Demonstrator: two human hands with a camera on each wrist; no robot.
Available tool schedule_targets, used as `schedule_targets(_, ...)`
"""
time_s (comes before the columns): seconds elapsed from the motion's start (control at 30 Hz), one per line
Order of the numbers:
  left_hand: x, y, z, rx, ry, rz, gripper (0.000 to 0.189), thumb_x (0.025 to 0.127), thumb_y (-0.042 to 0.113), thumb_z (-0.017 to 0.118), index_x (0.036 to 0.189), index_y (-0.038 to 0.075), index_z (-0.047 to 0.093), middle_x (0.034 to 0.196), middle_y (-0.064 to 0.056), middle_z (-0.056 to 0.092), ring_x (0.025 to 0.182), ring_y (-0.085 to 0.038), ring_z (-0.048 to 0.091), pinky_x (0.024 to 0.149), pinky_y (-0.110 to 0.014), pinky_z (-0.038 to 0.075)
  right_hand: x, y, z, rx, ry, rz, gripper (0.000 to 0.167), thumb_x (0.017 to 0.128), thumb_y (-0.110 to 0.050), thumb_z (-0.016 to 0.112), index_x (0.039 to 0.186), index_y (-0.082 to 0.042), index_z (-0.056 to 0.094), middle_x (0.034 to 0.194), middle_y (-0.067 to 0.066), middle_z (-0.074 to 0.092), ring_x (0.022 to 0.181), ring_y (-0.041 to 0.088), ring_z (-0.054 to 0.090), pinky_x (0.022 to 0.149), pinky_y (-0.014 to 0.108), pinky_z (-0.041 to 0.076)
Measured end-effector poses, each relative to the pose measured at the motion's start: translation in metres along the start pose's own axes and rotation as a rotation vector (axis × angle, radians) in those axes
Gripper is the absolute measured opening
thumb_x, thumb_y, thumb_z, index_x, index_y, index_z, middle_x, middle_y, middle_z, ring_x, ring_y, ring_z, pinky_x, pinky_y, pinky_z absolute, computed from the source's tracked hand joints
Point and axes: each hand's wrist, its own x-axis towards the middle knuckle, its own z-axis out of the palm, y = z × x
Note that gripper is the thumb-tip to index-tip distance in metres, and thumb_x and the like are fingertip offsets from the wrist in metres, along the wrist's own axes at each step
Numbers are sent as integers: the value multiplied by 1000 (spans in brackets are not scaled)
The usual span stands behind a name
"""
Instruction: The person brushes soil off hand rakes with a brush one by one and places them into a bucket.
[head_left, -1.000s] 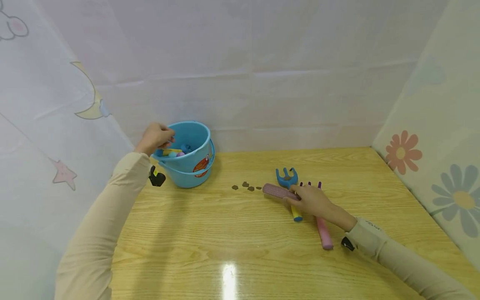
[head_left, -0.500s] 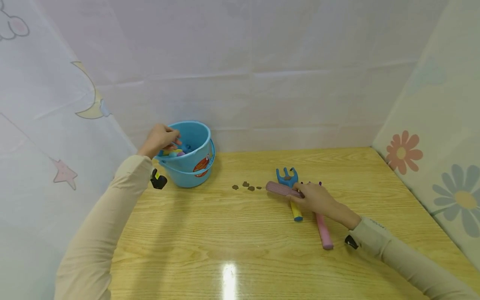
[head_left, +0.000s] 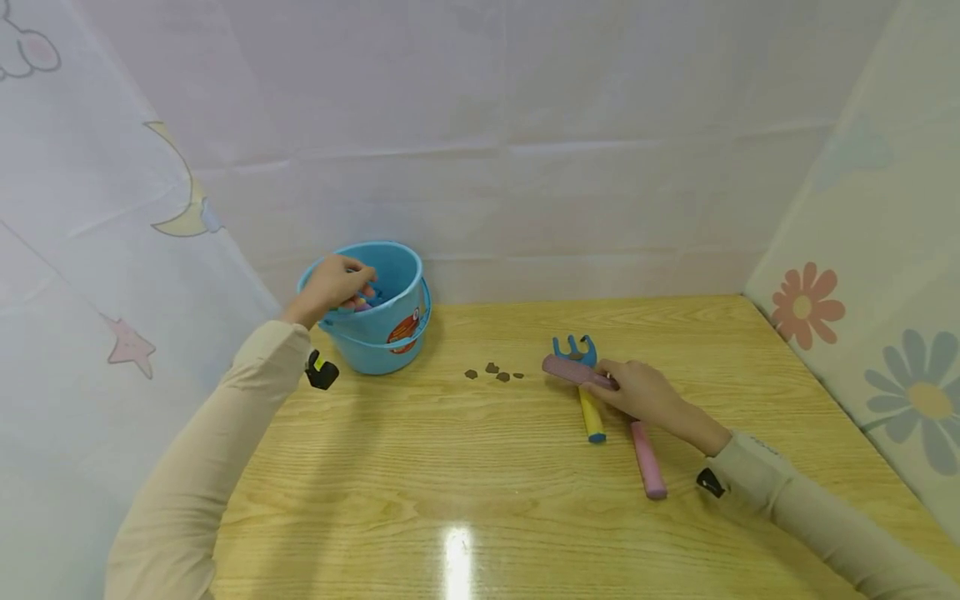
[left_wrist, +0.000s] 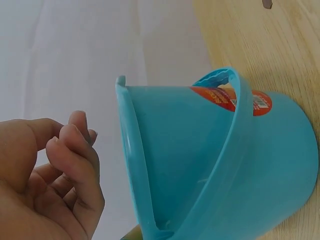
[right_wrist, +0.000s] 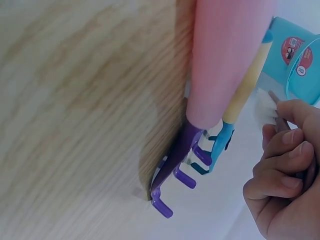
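Head view: right hand [head_left: 639, 392], gripping the brush [head_left: 567, 370], has drawn from the crumbs [head_left: 503, 377], apparently sparing them; left hand [head_left: 337, 282] loosely curls over bucket [head_left: 371, 358].

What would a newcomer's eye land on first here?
Probably the blue plastic bucket at the back left of the yellow wood-grain table, the left hand over its opening. Next, the mauve white-bristled brush in the right hand, overlapping a yellow-handled blue fork in the head view.
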Motion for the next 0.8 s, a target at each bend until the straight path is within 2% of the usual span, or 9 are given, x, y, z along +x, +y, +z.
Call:
schedule_targets(0.17,-2,1,5,46,-6,40,34,104,22,48,118,-5,65,82,-7,67,69,-22,65,65,-32,55,0,3,-2,-1,-6,11,20,94,-25,69,93,-5,66,54,-9,38,46,4,31,44,23,25)
schedule_targets(0.33,-2,1,9,32,6,52,33,104,20,49,116,-5,66,80,-7,68,63,-18,63,62,-31,55,0,10,-3,-5,-11,9,22,93,-25,70,93,-4,67,54,-9,42,45,4,35,42,22,28)
schedule_targets(0.57,-1,3,23,44,29,61,32,103,22,49,114,-1,68,89,-19,70,58,-16,62,65,-38,56,-1,18,-5,-17,-10,21,25,94,-27,70,95,-2,67,54,-8,42,44,4,36,42,23,28)
schedule_targets(0.8,-3,4,36,26,22,131,30,102,17,50,110,-5,68,89,-24,70,62,-24,69,68,-45,58,-2,18,-10,-27,10,17,27,95,-26,69,97,0,67,52,-8,39,42,4,34,41,21,26)
